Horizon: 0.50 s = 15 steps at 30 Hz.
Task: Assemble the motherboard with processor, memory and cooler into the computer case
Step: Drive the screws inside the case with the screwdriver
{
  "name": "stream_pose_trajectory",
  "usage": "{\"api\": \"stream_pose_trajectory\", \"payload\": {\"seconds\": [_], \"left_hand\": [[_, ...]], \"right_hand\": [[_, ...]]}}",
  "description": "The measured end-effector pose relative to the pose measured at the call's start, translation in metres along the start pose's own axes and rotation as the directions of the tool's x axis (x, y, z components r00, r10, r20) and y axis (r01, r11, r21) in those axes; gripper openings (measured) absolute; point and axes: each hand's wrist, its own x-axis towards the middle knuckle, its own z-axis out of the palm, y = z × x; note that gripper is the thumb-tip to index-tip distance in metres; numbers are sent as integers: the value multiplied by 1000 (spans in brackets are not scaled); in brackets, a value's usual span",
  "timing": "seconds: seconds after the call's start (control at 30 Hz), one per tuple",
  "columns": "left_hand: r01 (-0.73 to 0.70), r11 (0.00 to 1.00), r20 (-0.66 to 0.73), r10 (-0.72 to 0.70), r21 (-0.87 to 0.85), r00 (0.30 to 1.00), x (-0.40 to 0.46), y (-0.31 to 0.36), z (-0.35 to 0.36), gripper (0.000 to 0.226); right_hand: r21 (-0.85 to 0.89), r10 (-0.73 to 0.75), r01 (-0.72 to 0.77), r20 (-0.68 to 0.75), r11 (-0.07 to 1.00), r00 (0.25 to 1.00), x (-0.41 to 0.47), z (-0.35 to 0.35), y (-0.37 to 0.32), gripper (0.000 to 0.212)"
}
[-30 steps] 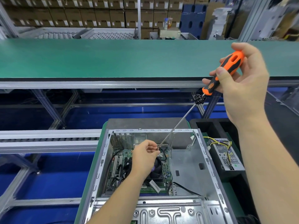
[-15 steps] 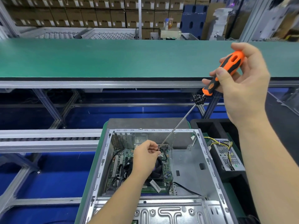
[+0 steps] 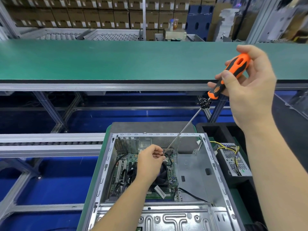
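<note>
1. The computer case (image 3: 191,165) was an open grey sheet-metal box lying on its side on a green mat (image 3: 98,165), its open face up toward the camera.
2. The motherboard (image 3: 131,161) was a green board crowded with small components, white slots on its left part and black cables across it. It lay flat on the case floor in the left half of the case.
3. A dark fan cooler (image 3: 162,175) sat on the board, partly hidden under the left hand (image 3: 150,162).
4. The screwdriver (image 3: 186,129) had an orange-and-black handle, a black knobbed collar just below it, and a long thin metal shaft. Its long axis ran diagonally, handle high at the upper right and tip low at the lower left, pointing down into the case near the board's far edge.
5. The right hand (image 3: 248,90) held the handle above the case, fingers and thumb curled around it.
6. The left hand reached into the case, its fingertips pinched together at the screwdriver's tip. What lay between them was too small to tell.
7. The right half of the case floor was bare metal, with one black cable (image 3: 193,195) running across it.
8. Just right of the case, a perforated metal power supply (image 3: 233,159) with yellow and black wires sat in a black foam tray (image 3: 215,129).
</note>
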Motion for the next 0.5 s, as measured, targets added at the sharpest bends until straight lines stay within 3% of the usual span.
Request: {"api": "stream_pose_trajectory", "payload": {"seconds": [0.23, 0.5], "left_hand": [[-33, 999, 12, 33, 35, 999, 3, -4, 2, 25], [-147, 931, 134, 107, 334, 985, 4, -12, 10, 33]], "right_hand": [[-8, 15, -15, 39, 1000, 999, 1, 0, -1, 46], [-125, -45, 80, 266, 989, 963, 5, 16, -17, 42]]}}
